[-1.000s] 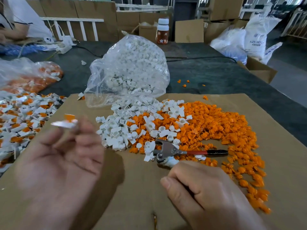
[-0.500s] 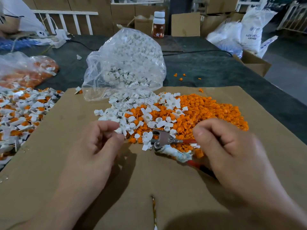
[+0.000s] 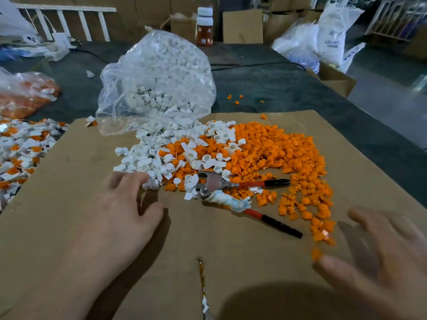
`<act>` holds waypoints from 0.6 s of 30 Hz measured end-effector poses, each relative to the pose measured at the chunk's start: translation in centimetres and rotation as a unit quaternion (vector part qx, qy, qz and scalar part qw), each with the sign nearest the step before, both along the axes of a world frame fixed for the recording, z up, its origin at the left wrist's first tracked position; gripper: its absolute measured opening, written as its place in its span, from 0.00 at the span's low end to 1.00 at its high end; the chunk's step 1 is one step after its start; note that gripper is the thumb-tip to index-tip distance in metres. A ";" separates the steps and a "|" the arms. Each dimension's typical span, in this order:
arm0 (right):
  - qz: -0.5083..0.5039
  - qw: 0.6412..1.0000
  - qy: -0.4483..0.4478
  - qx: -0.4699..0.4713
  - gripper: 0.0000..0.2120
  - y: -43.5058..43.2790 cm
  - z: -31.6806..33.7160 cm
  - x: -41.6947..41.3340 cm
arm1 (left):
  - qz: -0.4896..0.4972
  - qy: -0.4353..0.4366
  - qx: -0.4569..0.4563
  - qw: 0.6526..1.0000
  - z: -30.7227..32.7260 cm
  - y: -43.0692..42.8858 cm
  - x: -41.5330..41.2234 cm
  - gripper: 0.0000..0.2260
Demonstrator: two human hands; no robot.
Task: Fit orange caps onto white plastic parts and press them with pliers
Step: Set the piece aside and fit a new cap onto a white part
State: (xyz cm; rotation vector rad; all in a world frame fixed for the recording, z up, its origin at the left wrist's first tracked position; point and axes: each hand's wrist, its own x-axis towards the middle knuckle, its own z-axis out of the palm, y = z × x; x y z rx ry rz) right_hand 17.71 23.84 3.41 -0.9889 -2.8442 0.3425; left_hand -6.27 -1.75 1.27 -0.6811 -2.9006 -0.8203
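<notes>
Loose white plastic parts (image 3: pixel 147 158) and a wide spread of orange caps (image 3: pixel 277 153) lie mixed on a cardboard sheet (image 3: pixel 69 181). Between them the pliers (image 3: pixel 215 183) lie flat, their red and black handles spread apart and one handle wrapped in white tape. My left hand (image 3: pixel 124 209) reaches to the near edge of the white pile, fingertips touching the parts, thumb held apart. At the lower right my right hand (image 3: pixel 381 262) is blurred, with its fingers spread, just below the orange caps. A blurred orange cap (image 3: pixel 316 254) shows beside its fingertips.
A clear bag of white parts (image 3: pixel 157 77) stands behind the piles. Finished white-and-orange pieces (image 3: pixel 20 151) lie heaped at the left, with a bag of orange caps (image 3: pixel 25 93) behind them. A bottle (image 3: pixel 204 26), cardboard boxes and white sacks line the far edge.
My left hand, which held a capped piece out to the left, came back to the white pile. My right hand drew away from the pliers toward the lower right, uncovering their handles.
</notes>
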 end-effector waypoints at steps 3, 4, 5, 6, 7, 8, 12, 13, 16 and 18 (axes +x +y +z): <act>0.010 0.995 -0.073 0.067 0.48 -1.0 -1.4 -0.1 | 0.000 0.026 -0.017 1.000 -0.2 0.3 0.2 0.25; 0.029 0.992 -0.095 0.082 0.46 -1.2 -1.2 -0.5 | 0.007 0.031 -0.022 0.999 -0.3 0.4 0.2 0.26; 0.049 0.989 -0.106 0.093 0.43 -1.3 -1.0 -1.0 | 0.012 0.034 -0.028 0.999 -0.3 0.5 0.1 0.28; 0.063 0.988 -0.103 0.100 0.39 -1.4 -0.8 -1.3 | 0.014 0.035 -0.037 0.999 -0.4 0.6 0.0 0.29; 0.072 0.987 -0.097 0.102 0.36 -1.4 -0.5 -1.6 | 0.011 0.038 -0.044 0.998 -0.4 0.6 -0.1 0.28; 0.082 0.986 -0.091 0.109 0.33 -1.5 -0.2 -1.9 | 0.006 0.043 -0.048 0.998 -0.4 0.7 -0.2 0.27; 0.089 0.981 -0.076 0.154 0.32 -1.4 -0.3 -2.2 | -0.024 0.071 -0.022 0.997 -0.4 0.7 -0.3 0.15; 0.082 0.981 -0.078 0.160 0.29 -1.3 -0.2 -2.3 | -0.028 0.078 -0.012 0.996 -0.4 0.6 -0.3 0.13; 0.060 0.984 -0.046 0.159 0.18 -0.3 -0.6 -2.4 | -0.046 0.075 0.029 0.996 -0.6 0.6 -0.3 0.12; 0.070 0.983 -0.037 0.164 0.17 0.8 -0.9 -3.0 | -0.065 0.072 0.035 0.995 -0.7 0.7 -0.2 0.13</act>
